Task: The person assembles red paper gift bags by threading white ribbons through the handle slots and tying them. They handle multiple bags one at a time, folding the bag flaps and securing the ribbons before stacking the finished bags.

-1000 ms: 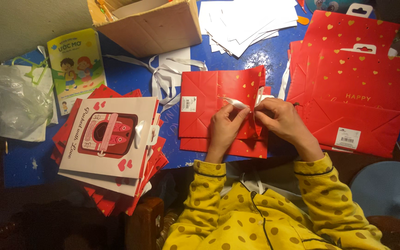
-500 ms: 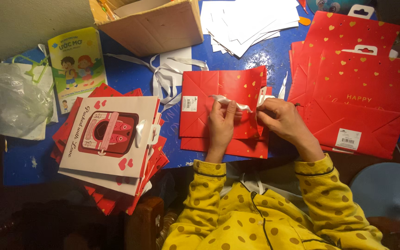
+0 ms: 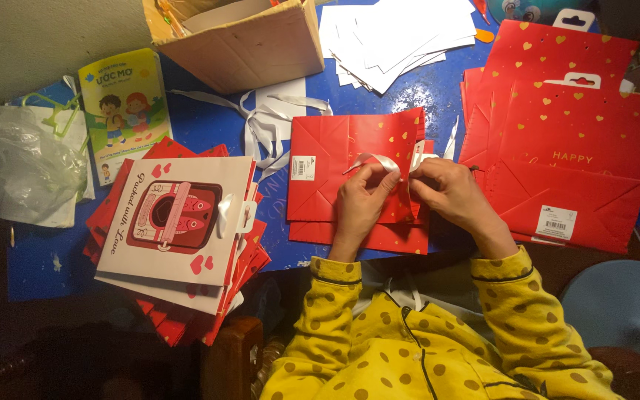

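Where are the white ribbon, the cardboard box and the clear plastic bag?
white ribbon (image 3: 376, 160), head view, on its loop.
cardboard box (image 3: 250, 46), head view, on its side wall.
clear plastic bag (image 3: 20, 167), head view, on its crumpled middle.

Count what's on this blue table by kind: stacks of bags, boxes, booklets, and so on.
Red gift bag stacks: 3
Cardboard box: 1
Children's booklet: 1
White paper pile: 1
Loose white ribbon bundle: 1
Clear plastic bag: 1
Total: 8

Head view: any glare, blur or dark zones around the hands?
Head view: sharp at the left hand and right hand on the white ribbon; specular glare on the blue table above the red bag; bottom-left corner falls into deep shadow; no obvious motion blur.
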Available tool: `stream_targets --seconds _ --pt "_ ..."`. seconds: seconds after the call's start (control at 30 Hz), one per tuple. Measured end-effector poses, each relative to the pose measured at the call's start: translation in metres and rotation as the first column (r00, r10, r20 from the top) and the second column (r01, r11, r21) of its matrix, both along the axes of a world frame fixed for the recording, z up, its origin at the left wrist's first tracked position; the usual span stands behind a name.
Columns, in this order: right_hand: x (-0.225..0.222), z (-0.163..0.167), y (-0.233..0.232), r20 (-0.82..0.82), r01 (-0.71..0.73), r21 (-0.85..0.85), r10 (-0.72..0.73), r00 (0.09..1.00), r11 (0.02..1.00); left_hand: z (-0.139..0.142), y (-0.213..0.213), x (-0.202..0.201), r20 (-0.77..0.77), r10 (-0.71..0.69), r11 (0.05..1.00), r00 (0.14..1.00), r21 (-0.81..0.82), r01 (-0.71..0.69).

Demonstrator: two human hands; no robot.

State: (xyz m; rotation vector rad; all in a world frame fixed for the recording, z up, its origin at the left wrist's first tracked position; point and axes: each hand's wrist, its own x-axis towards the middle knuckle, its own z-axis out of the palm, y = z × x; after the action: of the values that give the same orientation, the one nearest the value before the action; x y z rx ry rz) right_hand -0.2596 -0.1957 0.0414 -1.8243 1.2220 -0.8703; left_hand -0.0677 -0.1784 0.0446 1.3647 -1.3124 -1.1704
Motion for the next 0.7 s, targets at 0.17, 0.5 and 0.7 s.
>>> stream_targets --seconds 0.17,0.5,0.7 --pt "-0.0005 -0.0005 -0.0002 0.004 0.001 0.023 -0.001 1.000 1.000 0.0038 0.0004 -0.0008 -0.005 -0.003 1.000 1.000 0.003 0.003" --pt "0.0013 0.0027 0.0004 0.002 -0.011 -0.004 0.011 1.000 1.000 -0.0016 -0.0022 -0.0039 0.017 0.024 0.999 1.000 -0.046 -0.023" --pt "0.0027 0.0023 -0.0009 -0.024 -0.004 -0.040 0.003 1.000 0.999 -0.0020 -0.0015 -0.0029 0.036 0.037 0.996 0.999 -0.079 -0.034"
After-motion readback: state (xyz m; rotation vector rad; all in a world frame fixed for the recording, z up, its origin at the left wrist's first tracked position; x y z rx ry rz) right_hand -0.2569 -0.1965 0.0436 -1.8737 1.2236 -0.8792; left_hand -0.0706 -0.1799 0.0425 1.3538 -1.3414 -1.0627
